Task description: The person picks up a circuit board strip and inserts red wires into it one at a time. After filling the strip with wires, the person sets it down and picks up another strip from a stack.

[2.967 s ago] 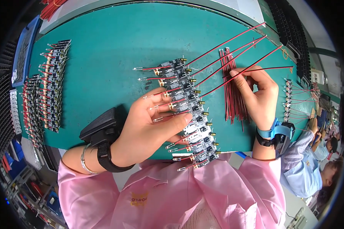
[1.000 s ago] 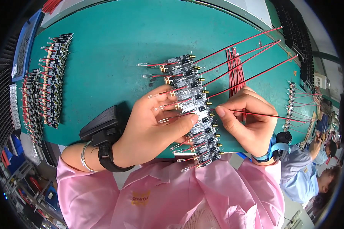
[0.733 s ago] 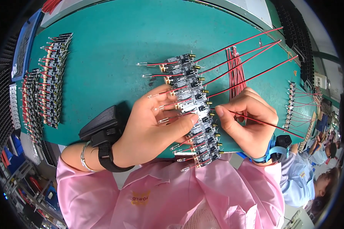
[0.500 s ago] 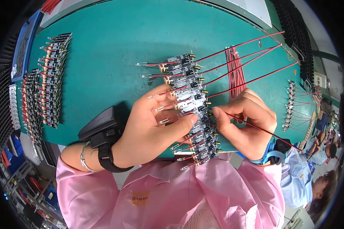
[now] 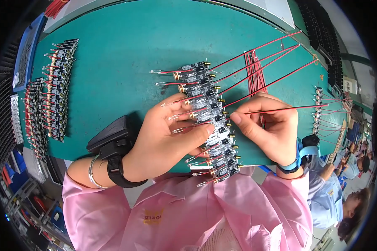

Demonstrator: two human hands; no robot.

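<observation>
A strip of small circuit boards (image 5: 223, 130) is slanting over the green work mat (image 5: 130, 54), with the left hand (image 5: 159, 134) grasping its middle, thumb on top. Near its right edge, the right hand (image 5: 274, 125) is pinching a red-and-black wire (image 5: 310, 107) between thumb and forefinger; whether the wire's tip is touching a board is unclear. Beyond, a wire bundle (image 5: 255, 75) is lying on the mat.
</observation>
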